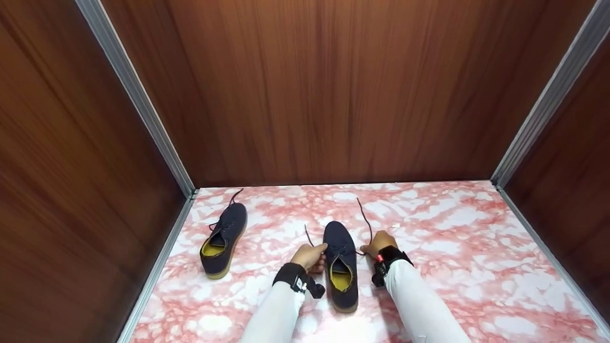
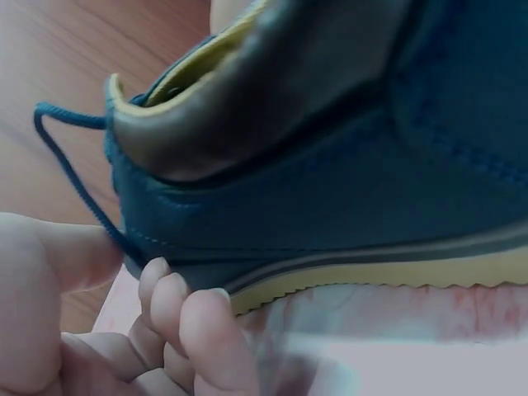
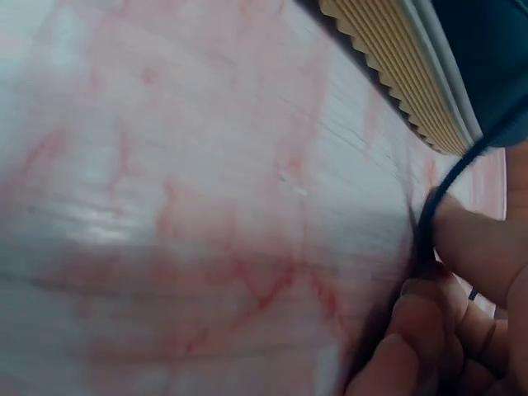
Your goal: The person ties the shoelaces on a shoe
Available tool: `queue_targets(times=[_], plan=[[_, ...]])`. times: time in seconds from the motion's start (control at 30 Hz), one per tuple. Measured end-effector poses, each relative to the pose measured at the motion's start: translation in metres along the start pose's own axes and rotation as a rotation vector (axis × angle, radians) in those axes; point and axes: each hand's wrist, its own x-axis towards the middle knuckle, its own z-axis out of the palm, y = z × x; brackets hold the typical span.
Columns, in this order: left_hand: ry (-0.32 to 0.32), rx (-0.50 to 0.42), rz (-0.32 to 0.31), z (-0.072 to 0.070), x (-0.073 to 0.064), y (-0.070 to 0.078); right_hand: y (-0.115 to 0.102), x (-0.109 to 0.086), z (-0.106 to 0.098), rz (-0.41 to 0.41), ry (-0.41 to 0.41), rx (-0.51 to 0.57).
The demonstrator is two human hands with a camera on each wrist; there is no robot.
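Navy shoe (image 1: 338, 232) in the middle: upright between the two hands, toe toward the back panel (image 1: 310, 95), heel toward the person; yellow lining (image 1: 341, 282) shows in its opening; a ridged, tan sole (image 3: 388, 66) runs beneath it.
Left hand (image 1: 309, 257): just beside the shoe's left side, thumb and fingers pinching the left lace (image 2: 70, 169), whose loose tip pokes up beyond the fingers.
Right hand (image 1: 381, 242): a little off the shoe's right side, thumb and fingertips pinching the right lace (image 1: 365, 216); one stretch runs to the shoe, the long tail reaches away toward the panel.
Hands together: apart, the shoe between them.
Second shoe (image 1: 236, 220): well off to the left, also navy, toe toward the back; one lace trails past its toe.
Wrists: black straps (image 1: 289, 274) over white sleeves (image 1: 424, 305).
Surface (image 1: 457, 286): red and white, marbled; brown wood-grain panels rise around it, metal strips (image 1: 138, 93) at the corners.
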Motion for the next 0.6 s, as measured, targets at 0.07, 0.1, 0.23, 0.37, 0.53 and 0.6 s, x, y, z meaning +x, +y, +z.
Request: queue_targets(times=[0.07, 0.1, 0.23, 0.37, 0.53, 0.6], plan=[[-0.017, -0.022, -0.011, -0.002, 0.001, 0.000, 0.004, 0.003, 0.001, -0.007, -0.003, -0.009], [-0.028, -0.037, -0.015, -0.002, 0.002, 0.000, 0.007, 0.005, 0.003, -0.011, -0.002, -0.018], [-0.049, -0.080, -0.016, -0.005, 0.003, 0.000, 0.015, 0.009, 0.007, -0.038, 0.013, -0.040], [-0.031, -0.064, -0.016, -0.005, 0.003, 0.001, 0.019, 0.010, 0.007, -0.077, 0.040, -0.014], [-0.022, -0.055, -0.032, -0.004, 0.003, 0.004, 0.022, 0.010, 0.006, -0.091, 0.034, 0.077], [-0.033, -0.040, -0.039, -0.003, 0.003, 0.003, 0.024, 0.009, 0.006, -0.084, 0.026, 0.094]])
